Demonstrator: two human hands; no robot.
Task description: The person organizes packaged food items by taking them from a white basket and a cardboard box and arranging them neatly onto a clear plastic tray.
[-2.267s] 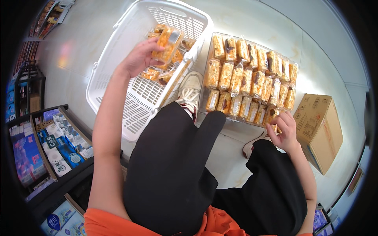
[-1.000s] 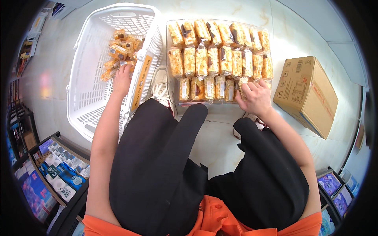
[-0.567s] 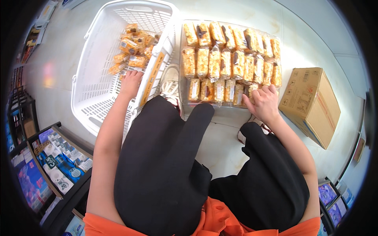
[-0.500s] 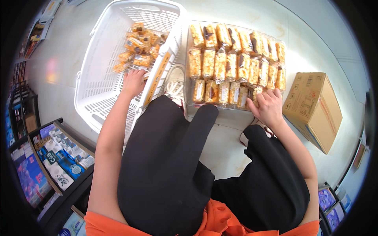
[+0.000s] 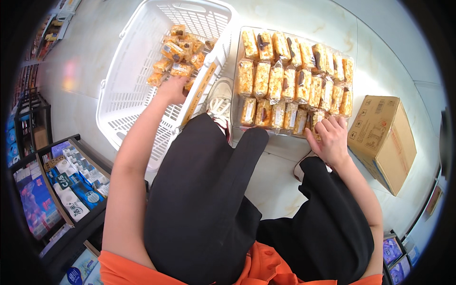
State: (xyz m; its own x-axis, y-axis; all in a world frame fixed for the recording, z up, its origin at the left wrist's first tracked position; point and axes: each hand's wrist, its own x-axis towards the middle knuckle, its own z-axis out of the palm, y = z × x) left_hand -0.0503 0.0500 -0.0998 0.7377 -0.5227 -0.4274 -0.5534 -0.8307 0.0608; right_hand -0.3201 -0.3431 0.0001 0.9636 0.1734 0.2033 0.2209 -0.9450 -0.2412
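Inside the white plastic basket (image 5: 111, 85), my left hand (image 5: 174, 89) reaches down among several clear-wrapped golden snack bars (image 5: 173, 51). Its fingertips are at the nearest wrapped bars and partly hidden, so its grip cannot be made out. A shallow clear tray (image 5: 289, 134) to the right of the basket holds three rows of similar wrapped bars (image 5: 261, 80), standing close together. At the tray's near right corner is my right hand (image 5: 331, 140), thumb and bent fingers apart, beside the end of the nearest row. That row's right end is partly covered by the hand.
A closed brown cardboard box (image 5: 375, 126) stands on the floor right of the tray. My shoe (image 5: 220, 102) sits between basket and tray. Shelves with packaged tissue goods (image 5: 78, 180) line the left side; more purple packs (image 5: 393, 251) are at lower right.
My left hand has moved up and right within the basket, toward the loose bars. My right hand stays at the tray corner, its thumb a little off the bars. The whole view has shifted slightly.
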